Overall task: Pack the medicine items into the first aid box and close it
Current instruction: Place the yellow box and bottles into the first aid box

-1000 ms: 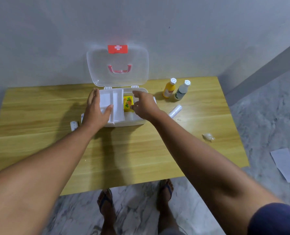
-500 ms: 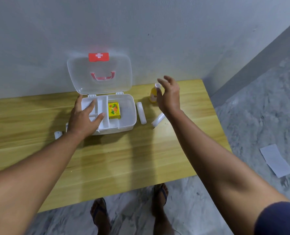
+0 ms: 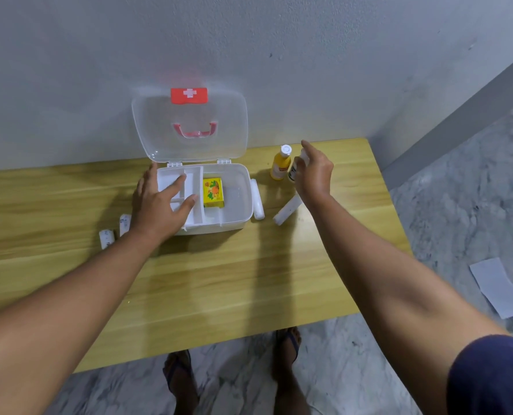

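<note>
The white first aid box (image 3: 237, 211) stands open on the wooden table (image 3: 219, 280), its clear lid (image 3: 189, 127) leaning back against the wall. A small yellow carton (image 3: 212, 191) lies inside. My left hand (image 3: 159, 205) rests flat, fingers spread, on the white divider tray (image 3: 194, 178) in the box's left half. My right hand (image 3: 313, 172) curls around a white bottle (image 3: 293, 173), which is partly hidden by the fingers. A yellow bottle (image 3: 280, 164) stands just left of it.
One white tube (image 3: 256, 202) lies against the box's right side, another (image 3: 286, 209) sits under my right wrist. Two bandage rolls (image 3: 107, 238) (image 3: 125, 224) lie left of the box. A paper sheet (image 3: 500, 287) is on the floor at right.
My right hand left the box after setting down the yellow carton, moved right and came down onto the white bottle. My left hand stayed on the tray.
</note>
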